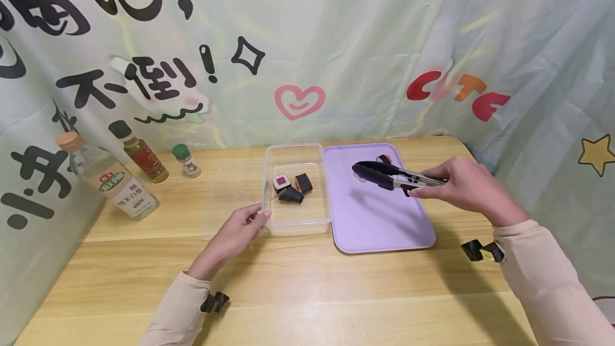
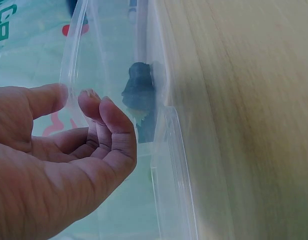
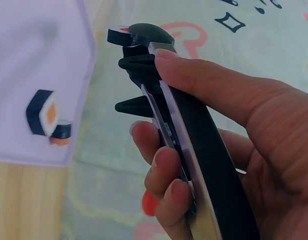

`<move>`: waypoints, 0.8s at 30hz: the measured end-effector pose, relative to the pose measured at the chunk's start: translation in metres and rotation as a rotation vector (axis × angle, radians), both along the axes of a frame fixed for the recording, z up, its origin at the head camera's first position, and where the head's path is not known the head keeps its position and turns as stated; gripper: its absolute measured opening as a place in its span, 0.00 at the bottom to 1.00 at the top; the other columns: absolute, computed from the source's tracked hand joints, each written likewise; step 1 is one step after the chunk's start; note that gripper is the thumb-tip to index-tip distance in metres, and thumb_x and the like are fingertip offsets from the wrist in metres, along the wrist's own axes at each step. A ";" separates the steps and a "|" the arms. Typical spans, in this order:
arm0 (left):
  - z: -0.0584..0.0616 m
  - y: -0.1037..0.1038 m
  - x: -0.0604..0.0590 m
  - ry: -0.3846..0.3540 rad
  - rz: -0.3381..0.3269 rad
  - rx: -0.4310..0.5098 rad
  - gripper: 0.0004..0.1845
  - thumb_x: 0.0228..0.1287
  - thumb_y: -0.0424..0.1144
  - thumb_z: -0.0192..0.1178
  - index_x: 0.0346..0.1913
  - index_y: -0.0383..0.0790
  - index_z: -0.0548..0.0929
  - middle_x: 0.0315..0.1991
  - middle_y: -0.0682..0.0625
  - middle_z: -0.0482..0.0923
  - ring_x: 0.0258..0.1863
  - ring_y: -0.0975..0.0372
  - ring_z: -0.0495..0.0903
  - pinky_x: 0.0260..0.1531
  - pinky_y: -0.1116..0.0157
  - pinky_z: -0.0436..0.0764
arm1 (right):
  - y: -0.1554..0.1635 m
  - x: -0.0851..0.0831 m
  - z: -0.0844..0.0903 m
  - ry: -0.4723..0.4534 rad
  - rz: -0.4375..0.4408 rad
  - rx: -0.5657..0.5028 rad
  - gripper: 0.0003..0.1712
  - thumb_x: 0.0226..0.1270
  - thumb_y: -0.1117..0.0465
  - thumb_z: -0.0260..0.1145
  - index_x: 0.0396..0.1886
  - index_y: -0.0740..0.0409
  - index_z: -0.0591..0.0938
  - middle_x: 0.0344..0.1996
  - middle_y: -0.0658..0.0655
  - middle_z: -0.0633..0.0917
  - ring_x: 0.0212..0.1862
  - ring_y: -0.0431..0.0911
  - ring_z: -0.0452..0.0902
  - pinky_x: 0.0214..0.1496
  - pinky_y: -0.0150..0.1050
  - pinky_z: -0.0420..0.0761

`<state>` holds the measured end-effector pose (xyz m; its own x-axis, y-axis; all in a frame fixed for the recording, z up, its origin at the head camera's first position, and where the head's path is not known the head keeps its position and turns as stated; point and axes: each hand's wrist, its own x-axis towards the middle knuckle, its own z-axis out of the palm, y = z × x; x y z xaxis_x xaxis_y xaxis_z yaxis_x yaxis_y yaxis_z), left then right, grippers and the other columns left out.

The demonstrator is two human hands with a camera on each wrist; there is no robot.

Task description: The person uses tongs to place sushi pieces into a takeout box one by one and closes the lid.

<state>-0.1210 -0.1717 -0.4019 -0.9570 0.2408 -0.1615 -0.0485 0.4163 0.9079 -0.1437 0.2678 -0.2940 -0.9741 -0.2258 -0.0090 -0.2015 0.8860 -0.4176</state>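
Note:
My left hand (image 1: 240,228) pinches the near left part of the rim of a clear plastic container (image 1: 293,224). Inside it lie a white-edged sushi roll (image 1: 281,181), an orange-and-black sushi piece (image 1: 303,182) and a black cone-shaped piece (image 1: 291,195). In my right hand (image 1: 458,183) are metal tongs with black tips (image 1: 379,172), held over a purple tray (image 1: 379,228). The right wrist view shows a sushi roll (image 3: 119,36) at the tong tips. On the tray lie a sushi roll with an orange middle (image 3: 46,112) and a smaller piece (image 3: 61,131), partly hidden by the tongs in the head view.
A clear lid (image 1: 226,191) lies flat left of the container, partly beneath it. Farther left stand a large clear bottle (image 1: 120,186), an amber bottle (image 1: 146,159) and a green-capped jar (image 1: 187,162). A printed curtain (image 1: 336,41) hangs behind the wooden table (image 1: 288,292).

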 end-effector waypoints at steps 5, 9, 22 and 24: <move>-0.001 0.000 0.000 0.012 -0.009 -0.006 0.23 0.80 0.44 0.52 0.64 0.29 0.77 0.27 0.44 0.72 0.25 0.60 0.68 0.18 0.69 0.66 | -0.013 -0.006 0.013 -0.009 0.028 0.016 0.32 0.50 0.39 0.81 0.49 0.54 0.90 0.18 0.44 0.84 0.25 0.42 0.65 0.26 0.37 0.64; 0.000 0.000 0.000 0.001 0.002 -0.014 0.23 0.80 0.44 0.52 0.65 0.30 0.77 0.27 0.43 0.73 0.25 0.60 0.69 0.19 0.69 0.66 | -0.027 -0.010 0.020 0.002 0.065 0.037 0.33 0.50 0.38 0.80 0.50 0.54 0.90 0.21 0.43 0.85 0.25 0.43 0.66 0.27 0.38 0.65; 0.000 0.001 0.001 -0.006 0.009 -0.012 0.23 0.80 0.43 0.52 0.66 0.30 0.76 0.29 0.42 0.73 0.26 0.59 0.69 0.19 0.69 0.67 | -0.076 -0.023 0.025 0.006 0.223 0.047 0.27 0.53 0.46 0.81 0.47 0.58 0.91 0.21 0.45 0.85 0.23 0.42 0.72 0.30 0.40 0.71; 0.000 0.001 0.001 -0.011 0.013 -0.011 0.23 0.80 0.44 0.52 0.66 0.31 0.76 0.29 0.42 0.73 0.26 0.59 0.69 0.19 0.70 0.66 | -0.082 -0.024 0.023 0.019 0.255 0.040 0.22 0.53 0.48 0.81 0.44 0.55 0.92 0.19 0.43 0.82 0.23 0.41 0.71 0.29 0.40 0.70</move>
